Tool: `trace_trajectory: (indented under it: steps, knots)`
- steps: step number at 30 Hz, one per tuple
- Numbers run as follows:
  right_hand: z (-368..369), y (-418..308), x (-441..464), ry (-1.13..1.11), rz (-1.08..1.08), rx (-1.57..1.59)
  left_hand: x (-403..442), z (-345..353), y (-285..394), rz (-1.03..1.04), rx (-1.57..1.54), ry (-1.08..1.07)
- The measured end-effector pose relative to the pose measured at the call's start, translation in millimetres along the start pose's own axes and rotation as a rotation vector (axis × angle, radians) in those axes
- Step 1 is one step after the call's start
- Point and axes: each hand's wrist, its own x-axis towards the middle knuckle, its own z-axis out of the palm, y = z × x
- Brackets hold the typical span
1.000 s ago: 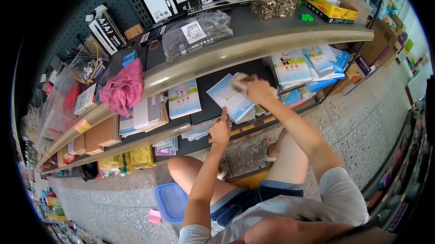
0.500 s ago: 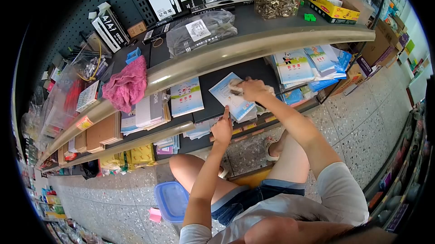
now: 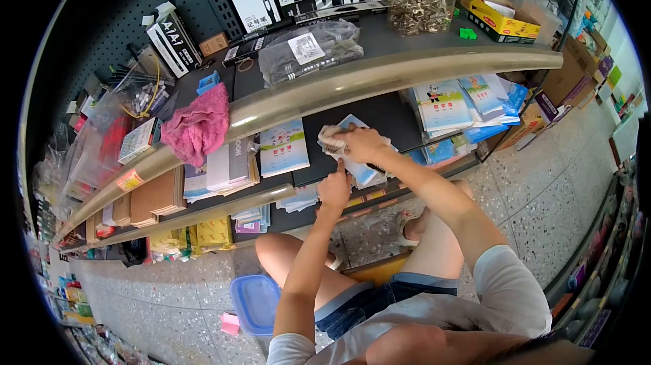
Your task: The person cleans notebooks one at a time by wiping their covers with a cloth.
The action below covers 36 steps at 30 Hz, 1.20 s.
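Observation:
A light-blue exercise booklet [image 3: 361,173] lies on the dark lower shelf, partly covered by my hands and a cloth. My right hand [image 3: 365,142] is closed on a crumpled whitish cloth [image 3: 332,139], which rests on the booklet's upper left part. At the booklet's near edge, my left hand [image 3: 335,188] touches it with an outstretched index finger, while the other fingers are curled. To the left sits another booklet [image 3: 283,148] with a green and blue cover.
Booklet stacks [image 3: 444,107] stand to the right. A curved clear shelf edge [image 3: 386,74] runs above my hands, with a pink cloth [image 3: 196,124] draped over it. A bag [image 3: 312,53] and a box of metal clips [image 3: 422,12] occupy the upper shelf. A blue basin [image 3: 256,304] is on the floor.
My right hand and the whitish cloth have moved left across the booklet, covering its upper left part. My left hand stays at the near edge. The view has shifted slightly.

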Motion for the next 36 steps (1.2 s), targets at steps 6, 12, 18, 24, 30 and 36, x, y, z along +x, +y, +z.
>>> trace_trajectory:
  steps: [6, 12, 18, 24, 30, 36]
  knots:
    - [29, 2, 17, -0.016, -0.036, -0.045, -3, 16, -5, -0.021, -0.042, 0.026]
    - [15, 45, 20, 0.143, 0.115, -0.239, -8, 10, -4, -0.001, -0.017, 0.026]
    - [15, 86, 46, 0.056, 0.471, -0.228, -7, 12, -6, -0.044, -0.05, 0.027]
    - [10, -2, 25, -0.075, -0.055, 0.071, -7, 11, -2, -0.07, -0.063, -0.019]
    - [22, -6, 37, -0.004, -0.142, -0.09, -8, 10, -1, -0.08, -0.057, -0.031]
    - [76, 74, 78, 0.221, 0.117, -0.186, -9, 8, 1, -0.079, -0.066, -0.037]
